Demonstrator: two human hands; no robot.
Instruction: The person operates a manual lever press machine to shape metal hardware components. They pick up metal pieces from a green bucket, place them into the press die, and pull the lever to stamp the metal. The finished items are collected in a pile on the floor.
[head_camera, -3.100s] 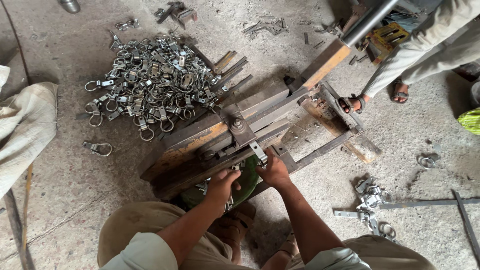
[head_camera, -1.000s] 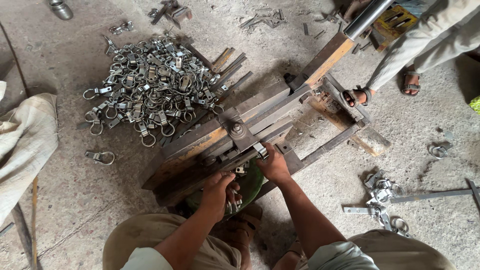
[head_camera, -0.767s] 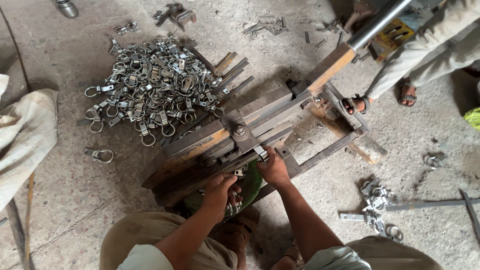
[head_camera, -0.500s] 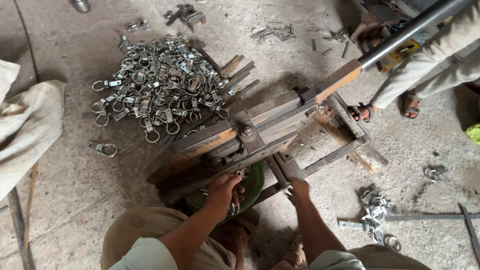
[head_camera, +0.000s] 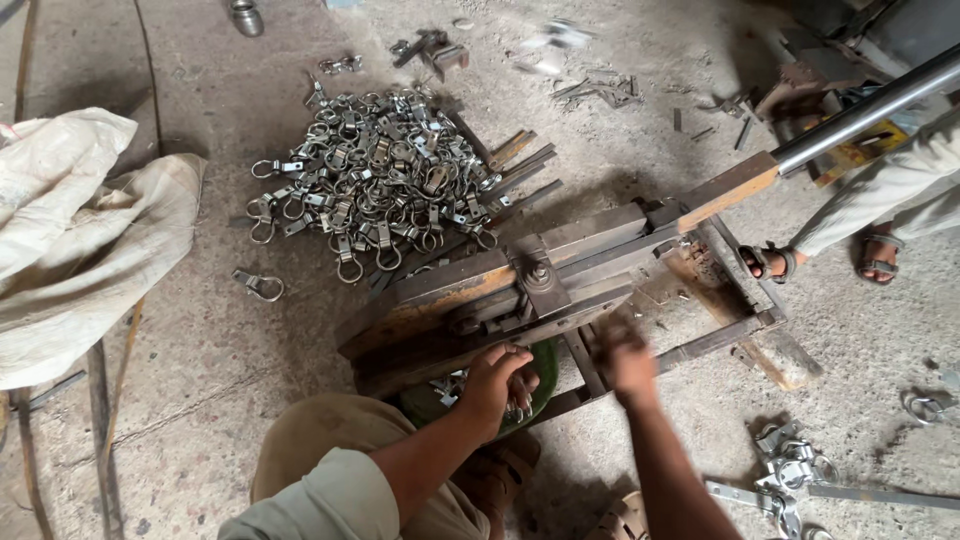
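Head view looks down on a person seated on a concrete floor at a low lever press (head_camera: 540, 290) built of steel bars and wood. The left hand (head_camera: 497, 375) is curled shut around a few small metal clamp pieces (head_camera: 517, 408), held just above a green bowl (head_camera: 540, 365) tucked under the near edge of the press. The right hand (head_camera: 628, 362) is blurred just right of it, near the press frame; whether it is closed on anything cannot be told. Far left of the press lies a big pile of ring clamps (head_camera: 375, 185), which reads as a large batch of parts of one kind; whether they are finished or waiting cannot be judged. One stray clamp (head_camera: 260, 285) lies apart, nearer the white sack (head_camera: 75, 240) at left. Another person's sandalled foot (head_camera: 768, 262) rests by the long lever handle (head_camera: 860, 110) at far right. More clamps on strips (head_camera: 790, 475) lie near right.
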